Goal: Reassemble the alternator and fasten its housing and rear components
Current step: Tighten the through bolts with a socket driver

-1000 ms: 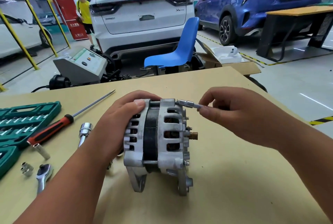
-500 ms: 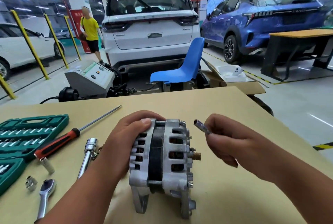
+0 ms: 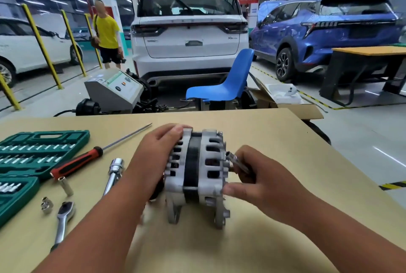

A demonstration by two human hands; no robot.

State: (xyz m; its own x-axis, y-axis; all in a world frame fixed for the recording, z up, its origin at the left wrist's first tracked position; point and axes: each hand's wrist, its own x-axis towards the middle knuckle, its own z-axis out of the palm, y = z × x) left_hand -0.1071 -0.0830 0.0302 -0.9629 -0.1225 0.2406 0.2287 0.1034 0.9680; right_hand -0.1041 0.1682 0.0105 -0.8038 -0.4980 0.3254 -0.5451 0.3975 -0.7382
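On a tan workbench top (image 3: 274,239) in a car workshop, the ribbed grey metal alternator (image 3: 196,174) stands mid-table, the left hand (image 3: 154,160) clasping its front housing, the right hand (image 3: 261,181) pinching a slim silver socket bit (image 3: 237,161) against its rear face.

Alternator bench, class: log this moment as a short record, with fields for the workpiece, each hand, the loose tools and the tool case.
workpiece: alternator, standing upright on the table
left hand: left hand gripping its pulley-side housing
right hand: right hand holding a socket bit at the rear face
loose tools: screwdriver, extension bar, ratchet, two small sockets
tool case: green socket set, open, left edge of the table
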